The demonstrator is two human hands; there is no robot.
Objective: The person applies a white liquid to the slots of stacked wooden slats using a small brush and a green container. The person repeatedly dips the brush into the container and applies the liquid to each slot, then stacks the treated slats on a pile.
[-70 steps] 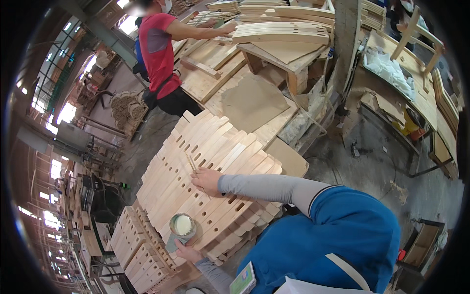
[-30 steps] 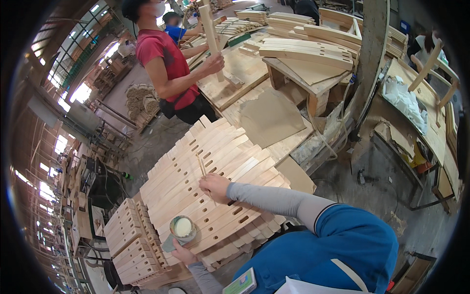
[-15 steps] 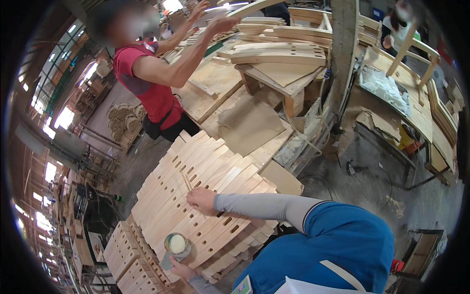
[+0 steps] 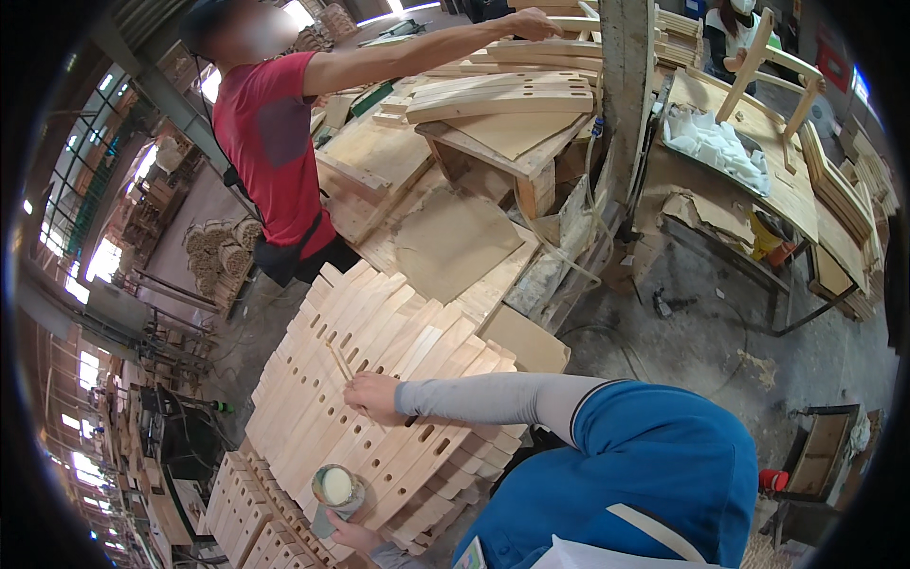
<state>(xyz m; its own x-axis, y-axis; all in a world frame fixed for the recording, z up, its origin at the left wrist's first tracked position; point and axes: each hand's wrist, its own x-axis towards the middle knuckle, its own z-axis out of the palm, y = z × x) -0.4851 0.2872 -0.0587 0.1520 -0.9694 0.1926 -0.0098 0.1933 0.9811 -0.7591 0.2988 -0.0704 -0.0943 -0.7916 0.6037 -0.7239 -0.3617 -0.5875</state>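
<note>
Wooden slats with oval slots (image 4: 417,327) lie side by side in a stacked layer in front of me. My right hand (image 4: 373,396) is closed around a thin light-coloured stick (image 4: 337,359), low over the middle of the slats. The stick's tip points away to the far left, at the row of slots. Near the slats' front left edge, my left hand (image 4: 353,537) is closed at a small round cup (image 4: 338,487) holding a cream-coloured substance. A flat grey-green piece (image 4: 322,522) shows by its fingers; how it joins the cup I cannot tell.
More slotted wooden pieces (image 4: 248,507) stand stacked at the near left. A co-worker in a red shirt (image 4: 275,142) stands beyond, one arm stretched over a workbench (image 4: 455,242). At right are a post (image 4: 626,104) and a table (image 4: 697,100) with a tray of white pieces.
The whole view has shifted slightly. My right hand and stick stay low over the slats, with the cup still at my left hand. The co-worker has turned, one arm now reaching right.
</note>
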